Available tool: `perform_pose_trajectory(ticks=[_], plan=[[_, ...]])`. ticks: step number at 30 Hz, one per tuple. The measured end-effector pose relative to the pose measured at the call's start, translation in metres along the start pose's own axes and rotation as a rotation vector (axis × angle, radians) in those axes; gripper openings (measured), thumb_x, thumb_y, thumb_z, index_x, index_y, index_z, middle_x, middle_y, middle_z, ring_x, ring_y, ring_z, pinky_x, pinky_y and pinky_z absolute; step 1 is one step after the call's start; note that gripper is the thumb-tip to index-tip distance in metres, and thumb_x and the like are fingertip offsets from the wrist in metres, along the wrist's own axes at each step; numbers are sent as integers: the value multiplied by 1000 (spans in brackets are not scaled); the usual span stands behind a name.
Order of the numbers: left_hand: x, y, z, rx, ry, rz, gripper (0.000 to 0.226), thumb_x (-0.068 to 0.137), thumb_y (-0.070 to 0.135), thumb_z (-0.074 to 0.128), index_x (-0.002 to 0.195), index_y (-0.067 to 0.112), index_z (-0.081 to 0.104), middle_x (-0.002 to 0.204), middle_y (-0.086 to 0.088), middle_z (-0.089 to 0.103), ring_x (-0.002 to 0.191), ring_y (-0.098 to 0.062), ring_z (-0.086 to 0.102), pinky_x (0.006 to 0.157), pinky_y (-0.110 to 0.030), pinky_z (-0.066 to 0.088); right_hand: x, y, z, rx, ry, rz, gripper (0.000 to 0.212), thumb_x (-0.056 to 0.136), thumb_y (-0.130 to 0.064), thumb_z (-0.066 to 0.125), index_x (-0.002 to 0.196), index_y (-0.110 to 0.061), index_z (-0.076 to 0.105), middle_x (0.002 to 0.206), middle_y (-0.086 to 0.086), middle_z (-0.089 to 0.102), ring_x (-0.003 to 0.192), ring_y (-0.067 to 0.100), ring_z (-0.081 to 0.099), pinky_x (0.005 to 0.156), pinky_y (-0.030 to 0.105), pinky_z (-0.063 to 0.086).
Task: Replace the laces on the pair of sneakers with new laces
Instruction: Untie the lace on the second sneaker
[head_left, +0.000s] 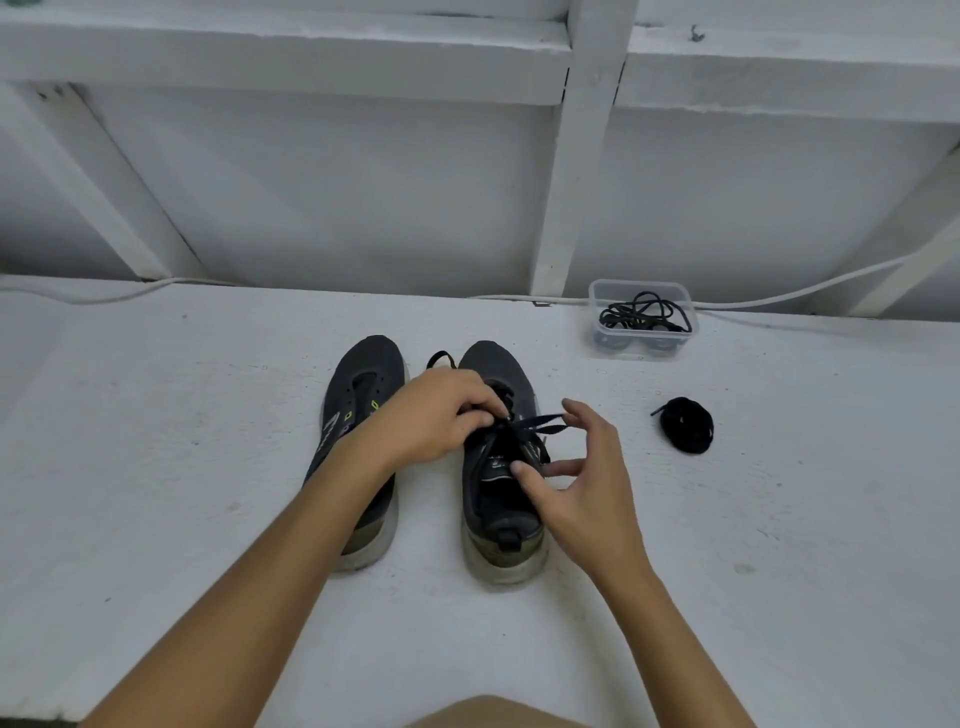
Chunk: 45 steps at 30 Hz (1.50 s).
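Two dark sneakers stand side by side on the white surface, toes pointing away. The left sneaker (363, 395) has bare eyelets with no lace. The right sneaker (498, 509) carries a black lace (540, 423) that crosses at its tongue. My left hand (441, 410) pinches that lace at the crossing. My right hand (582, 483) hovers at the shoe's right side, fingers spread and loosely curved, with the lace ends running toward its fingertips; whether it grips them is unclear. A lace loop shows beyond my left hand.
A bundled black lace (685, 425) lies to the right of the shoes. A clear plastic box (644, 345) with loose black laces stands at the back right, near a white cable (810, 293) along the wall. White beams rise behind the surface.
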<state>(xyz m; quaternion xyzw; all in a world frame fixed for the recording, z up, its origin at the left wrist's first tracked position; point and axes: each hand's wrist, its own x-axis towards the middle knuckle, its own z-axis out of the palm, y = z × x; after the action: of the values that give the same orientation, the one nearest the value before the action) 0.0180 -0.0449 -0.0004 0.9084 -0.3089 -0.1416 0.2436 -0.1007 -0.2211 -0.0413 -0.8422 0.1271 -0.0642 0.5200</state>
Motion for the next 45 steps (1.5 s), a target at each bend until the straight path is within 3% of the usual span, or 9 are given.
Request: perform_pose_trajectory(ticks=[5,11,14,19,23,29,34,38,45], plan=[[-5,-2,-2,-34,-32,-48,9,96,24,63,103,23,70,99,9,67,92,-9,60,87,-31,49,-1,-4,-3,11,39,66,72,75,-44,86,134,-36,45,131,-20,44,96,-1,64,78,16,49],[-8,-2,-2,-174,-45,-105,7,93,21,69,98,25,67,88,10,67,80,-8,62,70,-14,46,9,-7,-13,-8,-13,181,27,78,-39,85,78,-22,65,80,-9,71,76,-1,66,68,20,46],[-5,-2,-6,-227,-35,-136,12,87,20,76,95,28,72,80,13,66,72,0,58,67,-10,43,17,-12,-15,1,-102,193,21,79,-43,82,86,-27,70,89,-13,73,86,-1,68,75,23,53],[-4,-4,-20,-324,-64,-162,9,91,31,72,97,36,76,95,22,73,94,8,63,79,-11,42,27,-22,-13,-84,-280,246,67,59,-74,78,115,-38,72,108,-17,70,102,2,65,90,31,56],[-4,-1,-27,-342,-25,-159,10,94,28,68,98,34,76,98,22,73,96,10,62,78,-8,40,29,-33,-8,-112,-373,241,57,64,-69,80,113,-42,69,107,-24,68,103,1,64,85,25,53],[7,-17,-33,-364,631,-383,12,96,23,62,95,24,73,90,14,67,76,-5,59,73,-15,46,26,-30,-9,-122,-367,298,35,73,-60,78,100,-39,74,92,-19,71,87,-1,66,71,19,51],[9,-38,-25,27,769,-462,15,98,21,56,98,20,71,104,3,66,97,-23,58,79,-39,47,23,-27,-8,-83,-353,296,31,73,-59,78,100,-43,74,95,-18,73,90,-1,67,80,22,55],[7,-51,-35,-83,1001,-635,17,99,20,50,104,15,64,108,-4,67,101,-30,59,76,-38,43,22,-26,-8,-73,-325,311,31,73,-58,78,97,-39,75,91,-16,74,86,1,69,84,27,58],[-3,-39,-32,43,661,-429,28,94,25,61,122,19,62,123,1,60,118,-27,51,93,-44,42,21,-26,-12,20,-336,241,19,84,-58,72,101,-50,73,102,-26,73,95,-5,69,94,27,55]])
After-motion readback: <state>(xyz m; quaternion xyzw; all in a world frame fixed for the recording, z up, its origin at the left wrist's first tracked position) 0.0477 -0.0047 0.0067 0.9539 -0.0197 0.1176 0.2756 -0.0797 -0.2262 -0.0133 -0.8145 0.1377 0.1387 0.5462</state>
